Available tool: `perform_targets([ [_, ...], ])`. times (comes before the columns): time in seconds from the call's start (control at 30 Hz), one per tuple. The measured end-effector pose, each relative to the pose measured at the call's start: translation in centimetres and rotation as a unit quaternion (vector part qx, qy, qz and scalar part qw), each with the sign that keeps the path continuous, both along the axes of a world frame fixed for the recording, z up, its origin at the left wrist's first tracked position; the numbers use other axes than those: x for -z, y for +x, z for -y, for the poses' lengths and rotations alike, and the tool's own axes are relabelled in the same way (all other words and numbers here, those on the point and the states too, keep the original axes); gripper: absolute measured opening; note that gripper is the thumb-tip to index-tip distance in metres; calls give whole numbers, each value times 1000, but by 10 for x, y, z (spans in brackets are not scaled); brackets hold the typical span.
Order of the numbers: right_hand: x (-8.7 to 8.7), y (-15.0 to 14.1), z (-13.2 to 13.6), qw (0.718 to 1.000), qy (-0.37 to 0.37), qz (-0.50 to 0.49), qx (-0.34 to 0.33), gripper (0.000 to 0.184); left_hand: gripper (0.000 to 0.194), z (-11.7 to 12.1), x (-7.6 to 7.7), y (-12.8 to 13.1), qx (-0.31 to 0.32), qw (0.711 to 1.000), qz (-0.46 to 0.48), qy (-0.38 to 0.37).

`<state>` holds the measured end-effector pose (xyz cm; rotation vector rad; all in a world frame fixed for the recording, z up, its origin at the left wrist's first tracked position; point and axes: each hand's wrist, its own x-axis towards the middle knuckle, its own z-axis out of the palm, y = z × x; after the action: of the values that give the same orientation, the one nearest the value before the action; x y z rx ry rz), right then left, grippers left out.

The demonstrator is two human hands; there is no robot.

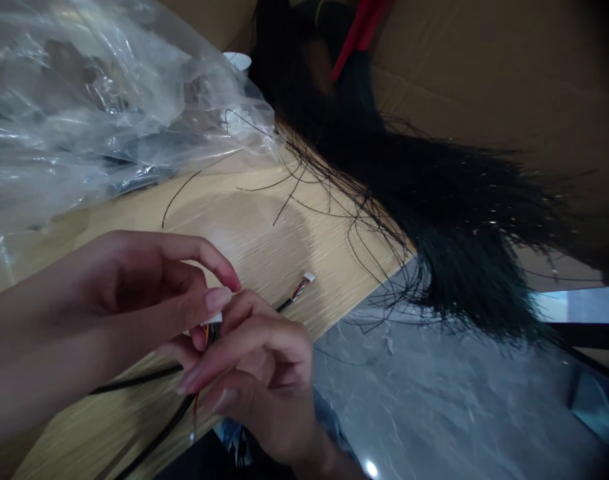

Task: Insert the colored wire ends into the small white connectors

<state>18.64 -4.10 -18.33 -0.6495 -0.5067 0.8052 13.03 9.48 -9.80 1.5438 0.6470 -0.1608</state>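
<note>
Left hand [109, 287] pinches a white connector [212, 320] tight; right hand [254, 380] clamps its wires [211, 337] just below, over a wooden table [224, 227].

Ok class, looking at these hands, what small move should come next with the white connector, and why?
Probably turn the white connector slightly to inspect its coloured wires: the left hand pinches it up close, the right hand grips the wires just below, and a second connector lies loose by the table edge.

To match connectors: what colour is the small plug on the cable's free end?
The small plug is white; the head view shows it best.
</note>
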Motion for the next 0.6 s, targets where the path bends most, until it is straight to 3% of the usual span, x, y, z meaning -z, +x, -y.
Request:
perform_targets([
  [0.07,2,1,3,1000,-10,6,-15,10,23,4,-5,3,11,999,3,-32],
  [0.23,6,2,1,1000,12,7,-6,11,3,17,-16,11,-48,998,-12,-26],
  [0.43,7,2,-6,999,40,17,25,11,3,6,-8,12,25,999,6,-42],
  [0.6,4,2,-1,999,20,28,27,17,7,6,-7,11,23,999,24,-21],
])
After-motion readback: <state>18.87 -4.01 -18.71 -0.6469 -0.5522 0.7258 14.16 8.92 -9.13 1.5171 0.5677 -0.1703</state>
